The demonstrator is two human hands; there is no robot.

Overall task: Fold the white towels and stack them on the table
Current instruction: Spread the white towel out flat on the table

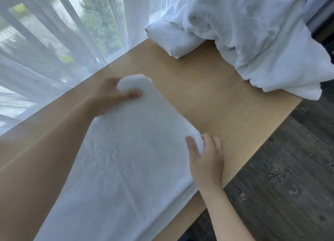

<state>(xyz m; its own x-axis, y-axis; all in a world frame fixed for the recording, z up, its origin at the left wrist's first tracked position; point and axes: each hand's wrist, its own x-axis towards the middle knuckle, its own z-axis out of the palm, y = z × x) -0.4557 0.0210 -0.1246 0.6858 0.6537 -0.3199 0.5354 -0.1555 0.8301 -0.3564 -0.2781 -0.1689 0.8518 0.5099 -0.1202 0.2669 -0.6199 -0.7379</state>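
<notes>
- The desk (pixel 207 96) is covered along its near part by a white towel (pixel 126 159), spread flat and faintly creased, its far end lifted off the wood.
- A heap of unfolded towels (pixel 262 41) is piled at the far right corner, with a folded towel (pixel 168 40) beside it at the far edge.
- The left hand (pixel 108 97) is stretched forward; the towel's far left corner is pinched between thumb and fingers.
- The right hand (pixel 206 161) is held at the right edge, the towel's far right corner gripped by curled fingers.
</notes>
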